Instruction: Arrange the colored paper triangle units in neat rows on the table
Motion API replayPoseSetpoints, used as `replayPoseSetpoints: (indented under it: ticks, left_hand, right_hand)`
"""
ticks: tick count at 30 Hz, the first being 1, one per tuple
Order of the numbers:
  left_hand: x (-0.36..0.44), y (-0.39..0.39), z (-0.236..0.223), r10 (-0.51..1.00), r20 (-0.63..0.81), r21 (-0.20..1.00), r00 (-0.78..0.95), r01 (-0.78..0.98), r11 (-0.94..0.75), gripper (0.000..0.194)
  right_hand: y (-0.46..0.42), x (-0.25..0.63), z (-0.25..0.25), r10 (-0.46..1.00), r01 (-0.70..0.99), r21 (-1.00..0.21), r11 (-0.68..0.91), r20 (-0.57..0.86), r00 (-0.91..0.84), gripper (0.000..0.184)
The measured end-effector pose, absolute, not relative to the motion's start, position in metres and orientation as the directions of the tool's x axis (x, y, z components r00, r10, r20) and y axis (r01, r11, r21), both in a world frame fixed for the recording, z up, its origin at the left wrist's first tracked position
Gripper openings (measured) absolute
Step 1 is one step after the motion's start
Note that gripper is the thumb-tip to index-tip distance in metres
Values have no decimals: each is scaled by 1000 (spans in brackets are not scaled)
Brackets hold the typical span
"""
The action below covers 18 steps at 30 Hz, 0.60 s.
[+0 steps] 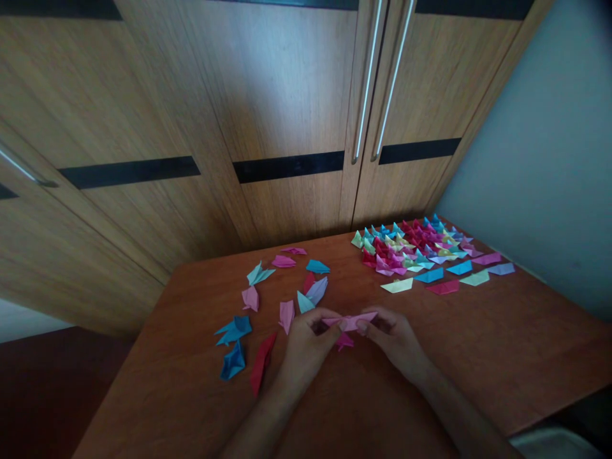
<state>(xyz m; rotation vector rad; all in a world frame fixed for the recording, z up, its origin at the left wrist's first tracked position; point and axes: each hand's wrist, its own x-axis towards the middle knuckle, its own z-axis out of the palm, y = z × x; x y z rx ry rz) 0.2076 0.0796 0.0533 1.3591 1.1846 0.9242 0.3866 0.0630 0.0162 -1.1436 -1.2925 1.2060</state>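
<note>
A pink folded paper boat (pixel 352 322) is held level above the table, pinched at both ends. My left hand (pixel 310 341) grips its left side between thumb and fingers. On its right side, my right hand (pixel 396 338) pinches it the same way. Just below the boat, a magenta folded paper piece (pixel 344 342) lies partly hidden by my left hand. Close to that hand rest a pink folded piece (pixel 287 315), a light blue one (pixel 305 302) and a lilac one (pixel 317 291). A long red folded paper (pixel 262 363) lies beside my left forearm.
On the brown table (pixel 478 344), many coloured paper boats (pixel 406 245) stand grouped at the back right, with flatter ones (pixel 442 287) in front. Blue folded pieces (pixel 233 361) and other loose ones lie at left. A wooden cabinet (pixel 291 83) backs the table; a wall (pixel 540 178) borders the right.
</note>
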Motion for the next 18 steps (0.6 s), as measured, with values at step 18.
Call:
replayPoseSetpoints:
  ticks: [18]
  left_hand:
    - [168,64,47,926,-39,915,377,386,-119,16]
  right_hand:
    - [79,515,-16,938,515,-845,-143,49,342,46]
